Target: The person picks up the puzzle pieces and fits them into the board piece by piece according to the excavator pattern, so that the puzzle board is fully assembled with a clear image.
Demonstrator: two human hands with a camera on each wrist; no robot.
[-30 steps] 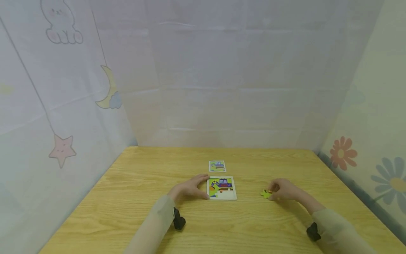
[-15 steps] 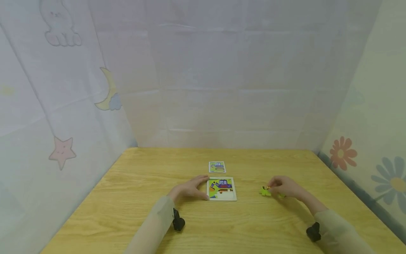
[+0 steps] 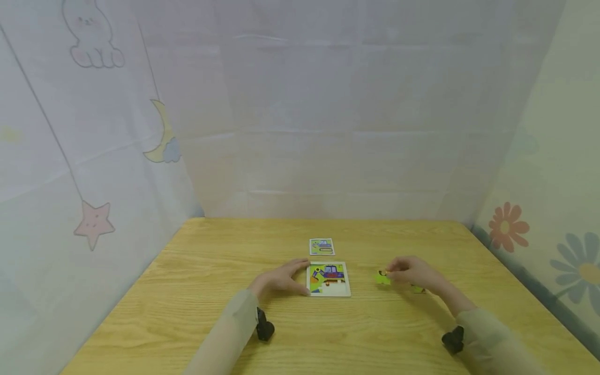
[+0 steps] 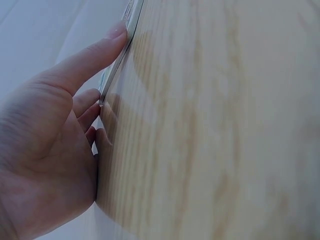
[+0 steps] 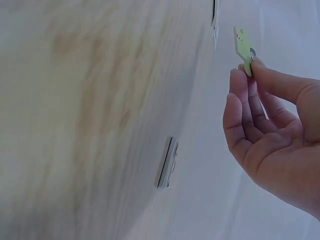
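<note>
A square puzzle tray (image 3: 341,287) with a white frame lies in the middle of the table, its picture of a digger partly filled and a white gap at the lower right. My left hand (image 3: 283,277) rests along the tray's left edge, thumb near the front corner and fingers near the far one. The left wrist view shows that thumb touching the tray's edge (image 4: 132,27). To the right, my right hand (image 3: 414,274) pinches a green puzzle piece (image 5: 243,47) between thumb and fingers, clear of the table. Partly under this hand, another puzzle piece (image 3: 418,289) lies on the table.
A small picture card (image 3: 321,247) with a similar digger lies just beyond the tray. The wooden table (image 3: 234,239) meets a pale cloth backdrop (image 3: 300,156) at the back, with printed cloths on both sides.
My right hand has lifted the green puzzle piece and moved slightly left with it, uncovering another piece on the table. The left hand stays at the tray.
</note>
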